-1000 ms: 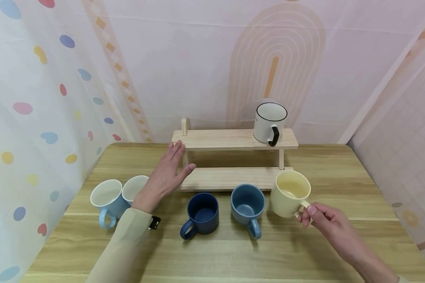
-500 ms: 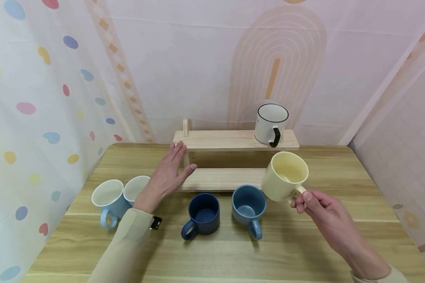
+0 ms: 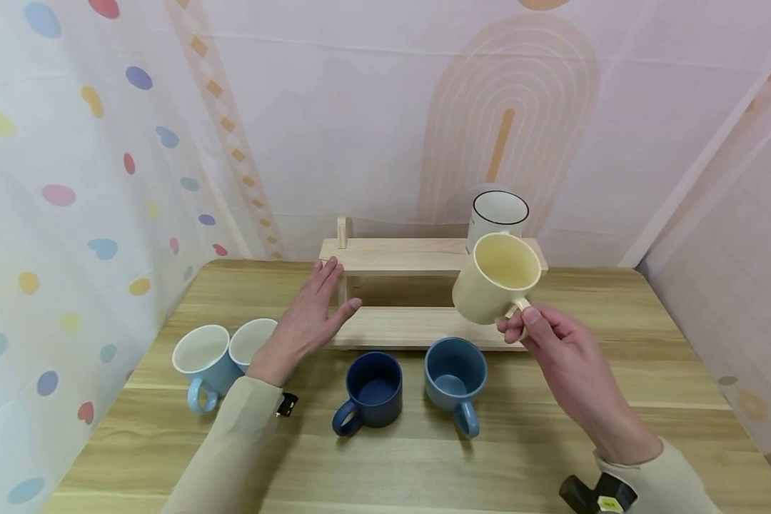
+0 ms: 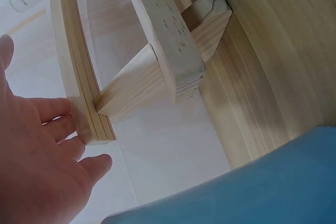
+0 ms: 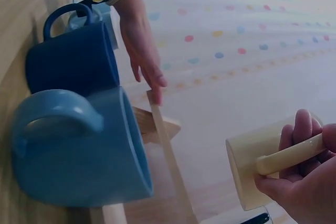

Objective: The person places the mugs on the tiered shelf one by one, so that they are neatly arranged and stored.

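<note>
My right hand (image 3: 565, 350) pinches the handle of a pale yellow mug (image 3: 482, 294), held up in the air in front of the two-tier wooden rack (image 3: 392, 255). In the right wrist view the fingers wrap the handle of this yellow mug (image 5: 252, 156). On the upper shelf's right end stands a white mug (image 3: 500, 208) with a black rim, partly hidden behind the yellow one. My left hand (image 3: 302, 325) rests its extended fingers against the upper shelf's left end; the left wrist view shows these fingertips (image 4: 63, 124) touching the wood.
In front of the rack, a dark blue mug (image 3: 375, 400) and a mid-blue mug (image 3: 455, 385) stand on the wooden table (image 3: 385, 471). Two light blue mugs with white insides stand at left, one nearer (image 3: 212, 371), the other (image 3: 252, 339) partly behind my left arm. Curtains hang behind.
My right hand has lifted the yellow mug off the table, moving it up and slightly left until it overlaps the white mug in view. The left hand stays at the shelf's end.
</note>
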{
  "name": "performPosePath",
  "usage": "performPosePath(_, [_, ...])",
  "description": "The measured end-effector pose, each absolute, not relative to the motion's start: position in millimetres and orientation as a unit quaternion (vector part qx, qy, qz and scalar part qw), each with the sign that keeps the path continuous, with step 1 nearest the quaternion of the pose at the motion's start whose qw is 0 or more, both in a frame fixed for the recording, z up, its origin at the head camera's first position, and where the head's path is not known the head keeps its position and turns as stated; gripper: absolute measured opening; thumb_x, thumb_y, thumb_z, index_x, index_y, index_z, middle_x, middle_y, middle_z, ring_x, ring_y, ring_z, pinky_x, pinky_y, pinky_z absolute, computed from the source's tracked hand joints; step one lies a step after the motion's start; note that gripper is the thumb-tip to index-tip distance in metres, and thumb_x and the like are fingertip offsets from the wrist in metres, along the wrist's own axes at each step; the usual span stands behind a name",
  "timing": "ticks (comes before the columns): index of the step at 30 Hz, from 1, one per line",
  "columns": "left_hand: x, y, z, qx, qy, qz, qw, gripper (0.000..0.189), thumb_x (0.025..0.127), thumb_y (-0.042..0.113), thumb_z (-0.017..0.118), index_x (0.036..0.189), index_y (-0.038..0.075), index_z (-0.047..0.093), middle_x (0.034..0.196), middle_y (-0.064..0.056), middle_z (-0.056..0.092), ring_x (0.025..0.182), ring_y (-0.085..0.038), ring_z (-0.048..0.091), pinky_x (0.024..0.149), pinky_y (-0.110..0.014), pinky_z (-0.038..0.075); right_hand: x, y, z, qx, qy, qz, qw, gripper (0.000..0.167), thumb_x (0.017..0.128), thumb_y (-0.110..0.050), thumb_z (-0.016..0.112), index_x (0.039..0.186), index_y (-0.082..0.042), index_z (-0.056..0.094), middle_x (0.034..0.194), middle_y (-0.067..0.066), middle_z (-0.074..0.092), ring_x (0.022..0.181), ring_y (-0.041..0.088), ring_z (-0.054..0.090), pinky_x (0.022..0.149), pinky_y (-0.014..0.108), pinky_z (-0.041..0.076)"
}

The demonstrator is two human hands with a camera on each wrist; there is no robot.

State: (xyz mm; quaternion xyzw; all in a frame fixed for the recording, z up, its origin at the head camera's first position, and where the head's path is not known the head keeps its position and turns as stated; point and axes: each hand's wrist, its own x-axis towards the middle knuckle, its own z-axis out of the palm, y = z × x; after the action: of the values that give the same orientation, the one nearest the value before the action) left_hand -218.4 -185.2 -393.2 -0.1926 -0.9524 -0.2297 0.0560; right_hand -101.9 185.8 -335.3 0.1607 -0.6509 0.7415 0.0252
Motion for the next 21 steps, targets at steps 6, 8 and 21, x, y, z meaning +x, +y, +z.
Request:
performPosePath(6, [-220, -184, -394, -0.191, -0.953, -0.229, 0.060, 0.088, 0.105, 0.063, 0.044, 0.164, 0.002, 0.021, 0.173, -0.013, 0.014, 0.160, -0.030, 0.002, 0.127, -0.050, 0.012, -115, 176, -325, 0.153, -0.652, 0.742, 0.033, 0.029, 0.112, -0.018, 0.048, 0.098, -0.002, 0.068, 0.101, 0.007, 0.067, 0.110, 0.023, 0.067, 0.107, 0.027, 0.048])
performPosePath(8, [-220, -183, -394, -0.190, -0.953, -0.227, 0.062, 0.088, 0.105, 0.063, 0.044, 0.164, 0.002, 0.022, 0.173, -0.013, 0.014, 0.160, -0.031, 0.002, 0.127, -0.050, 0.012, -120, 172, -322, 0.149, -0.651, 0.744, 0.034, 0.029, 0.111, -0.019, 0.050, 0.100, -0.001, 0.068, 0.101, 0.007, 0.067, 0.110, 0.024, 0.067, 0.107, 0.028, 0.048])
performPosePath(21, [-221, -182, -394, -0.185, -0.955, -0.226, 0.057, 0.089, 0.104, 0.064, 0.044, 0.164, 0.001, 0.022, 0.173, -0.014, 0.014, 0.160, -0.031, 0.002, 0.127, -0.051, 0.012, -155, 147, -311, 0.124, -0.640, 0.757, 0.048, 0.027, 0.110, -0.021, 0.053, 0.098, -0.002, 0.068, 0.100, 0.007, 0.068, 0.102, 0.020, 0.066, 0.103, 0.030, 0.051])
